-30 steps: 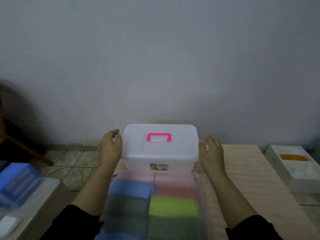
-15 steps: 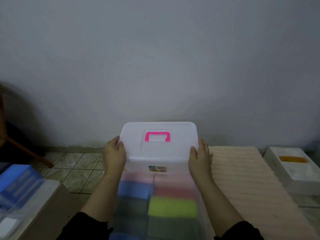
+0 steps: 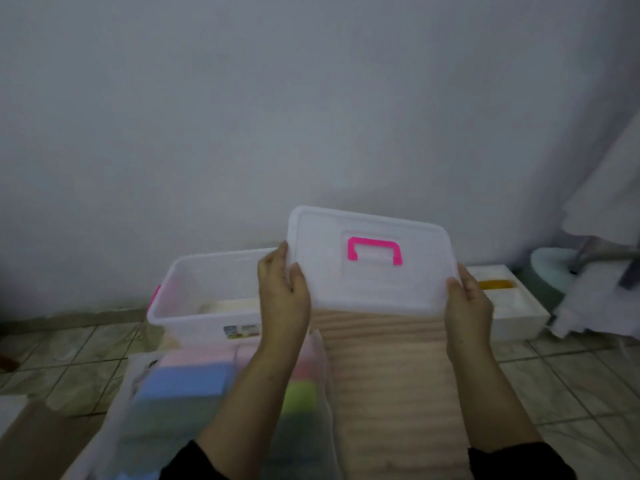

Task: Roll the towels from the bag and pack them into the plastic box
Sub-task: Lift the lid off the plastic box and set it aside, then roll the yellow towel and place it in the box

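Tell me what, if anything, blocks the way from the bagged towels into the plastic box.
Nothing visible does. The lid is off, held by both hands to the right of the plastic box, whose top is open. The towels lie in the bag just in front.

Light: dim, cool, diffuse; source cannot be told | Shadows: soft, cast on the plain grey wall (image 3: 311, 116) towards 9 o'clock | Glare: none seen | Blur: overall softness, stronger on the clear plastic bag of coloured towels (image 3: 180, 393) at 7 o'clock | Distortion: edges bent at 3 o'clock

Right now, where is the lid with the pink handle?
The lid is off the plastic box, held up by the left hand and right hand, to the box's right above the striped mat.
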